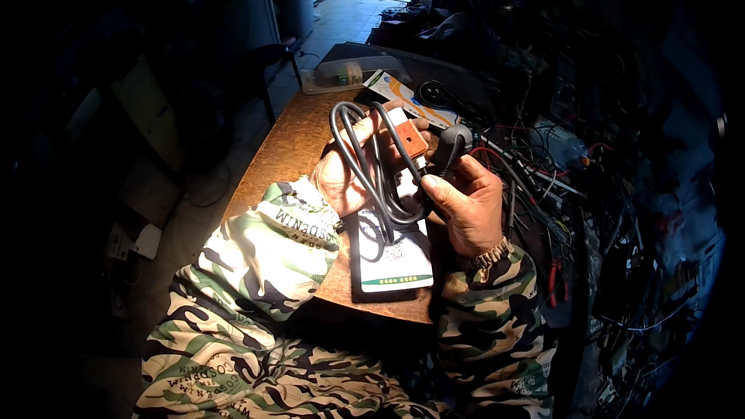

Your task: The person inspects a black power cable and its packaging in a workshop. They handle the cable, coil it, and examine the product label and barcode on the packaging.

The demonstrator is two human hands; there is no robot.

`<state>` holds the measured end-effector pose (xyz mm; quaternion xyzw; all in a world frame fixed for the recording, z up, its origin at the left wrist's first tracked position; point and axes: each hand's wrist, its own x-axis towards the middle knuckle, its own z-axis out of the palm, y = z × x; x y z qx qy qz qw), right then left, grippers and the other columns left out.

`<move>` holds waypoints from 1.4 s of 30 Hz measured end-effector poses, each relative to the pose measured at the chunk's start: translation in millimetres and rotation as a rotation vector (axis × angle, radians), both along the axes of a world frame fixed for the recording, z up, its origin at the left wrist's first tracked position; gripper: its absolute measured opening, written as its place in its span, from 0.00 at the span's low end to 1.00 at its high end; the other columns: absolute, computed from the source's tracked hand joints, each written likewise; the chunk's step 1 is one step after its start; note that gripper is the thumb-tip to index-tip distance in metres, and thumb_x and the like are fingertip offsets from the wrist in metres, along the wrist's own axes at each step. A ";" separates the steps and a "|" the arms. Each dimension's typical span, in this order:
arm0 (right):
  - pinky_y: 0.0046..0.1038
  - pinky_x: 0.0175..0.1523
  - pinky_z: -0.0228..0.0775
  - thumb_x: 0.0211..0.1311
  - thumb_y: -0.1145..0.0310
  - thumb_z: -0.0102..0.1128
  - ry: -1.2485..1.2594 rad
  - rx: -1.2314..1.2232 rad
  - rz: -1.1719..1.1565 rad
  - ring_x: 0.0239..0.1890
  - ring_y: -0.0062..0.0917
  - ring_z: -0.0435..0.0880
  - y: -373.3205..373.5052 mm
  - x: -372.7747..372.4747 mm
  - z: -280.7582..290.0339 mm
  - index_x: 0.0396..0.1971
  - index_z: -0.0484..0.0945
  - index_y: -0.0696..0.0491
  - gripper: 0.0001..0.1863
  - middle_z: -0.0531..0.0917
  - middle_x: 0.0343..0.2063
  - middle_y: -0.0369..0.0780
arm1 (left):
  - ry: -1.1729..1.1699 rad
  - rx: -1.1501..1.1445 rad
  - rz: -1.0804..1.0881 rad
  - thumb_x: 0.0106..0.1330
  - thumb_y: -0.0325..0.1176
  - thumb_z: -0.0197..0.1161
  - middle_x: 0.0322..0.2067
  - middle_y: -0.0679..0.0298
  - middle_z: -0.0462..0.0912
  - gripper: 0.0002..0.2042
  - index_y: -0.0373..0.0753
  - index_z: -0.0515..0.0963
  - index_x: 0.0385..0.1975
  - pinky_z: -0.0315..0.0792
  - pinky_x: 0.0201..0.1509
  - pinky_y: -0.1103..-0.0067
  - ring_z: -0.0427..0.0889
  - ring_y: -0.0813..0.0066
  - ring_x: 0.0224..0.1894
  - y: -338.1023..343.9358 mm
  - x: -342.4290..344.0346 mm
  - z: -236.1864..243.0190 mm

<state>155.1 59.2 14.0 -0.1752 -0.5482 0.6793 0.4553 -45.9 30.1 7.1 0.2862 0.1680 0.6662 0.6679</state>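
A looped black cable (362, 157) hangs across my left hand (338, 180), whose fingers curl behind it. The same hand holds a small orange-and-white block (411, 138) upright at its fingertips. My right hand (475, 213) pinches the cable between thumb and fingers, close to the block's lower end. A rounded dark grey plug (456, 138) sticks up beside the right fingers; whether they grip it too is unclear. Below both hands, a white printed sheet (393, 268) with a square code and green band lies on a dark flat thing on the wooden table (272, 157).
Behind my hands lie a white-and-orange carton (423, 105) and a clear plastic tub (320, 81). A dark cord rests near the carton. Tangled wires (535, 186) and a red-handled tool (553, 283) crowd the right side. A dark chair (268, 62) stands beyond the table's left edge.
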 end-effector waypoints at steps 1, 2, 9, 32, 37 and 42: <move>0.22 0.49 0.81 0.62 0.79 0.69 0.015 -0.001 -0.016 0.42 0.20 0.87 -0.5 -0.7 -1.5 0.51 0.79 0.63 0.17 0.87 0.42 0.42 | -0.033 -0.045 -0.014 0.78 0.45 0.53 0.62 0.45 0.76 0.26 0.37 0.63 0.70 0.80 0.62 0.59 0.79 0.52 0.62 0.3 0.1 0.4; 0.23 0.49 0.81 0.62 0.79 0.70 0.031 -0.002 -0.033 0.42 0.20 0.87 -0.4 -1.7 -2.6 0.51 0.79 0.63 0.17 0.87 0.42 0.42 | 0.005 -0.042 0.021 0.79 0.44 0.51 0.59 0.47 0.78 0.25 0.37 0.63 0.70 0.80 0.62 0.59 0.81 0.53 0.60 -0.9 0.5 -1.2; 0.25 0.43 0.85 0.65 0.80 0.66 0.139 -0.046 -0.210 0.38 0.25 0.89 4.5 -3.8 -5.8 0.50 0.78 0.62 0.14 0.87 0.41 0.45 | -0.032 0.080 -0.171 0.79 0.44 0.51 0.53 0.52 0.82 0.24 0.36 0.67 0.68 0.82 0.58 0.61 0.86 0.59 0.52 -0.9 -5.3 -1.1; 0.32 0.52 0.84 0.66 0.81 0.63 0.256 -0.089 -0.013 0.47 0.30 0.88 12.0 4.2 -2.5 0.56 0.75 0.63 0.19 0.85 0.46 0.46 | 0.092 0.069 -0.098 0.73 0.41 0.53 0.52 0.51 0.82 0.26 0.35 0.66 0.67 0.75 0.65 0.49 0.79 0.47 0.60 -8.5 1.7 13.5; 0.31 0.51 0.83 0.65 0.81 0.64 0.234 -0.100 -0.048 0.46 0.32 0.88 13.6 5.4 -5.2 0.55 0.75 0.62 0.19 0.85 0.46 0.46 | 0.020 0.038 -0.064 0.68 0.31 0.64 0.48 0.54 0.83 0.15 0.35 0.75 0.52 0.79 0.64 0.56 0.81 0.54 0.58 -4.8 -7.7 0.0; 0.29 0.51 0.82 0.64 0.80 0.65 0.181 -0.100 -0.100 0.45 0.31 0.88 15.2 7.9 -6.3 0.55 0.75 0.62 0.20 0.85 0.46 0.46 | -0.064 0.196 -0.081 0.67 0.27 0.66 0.50 0.61 0.77 0.11 0.42 0.76 0.48 0.78 0.66 0.58 0.76 0.61 0.62 -0.2 -10.2 -6.3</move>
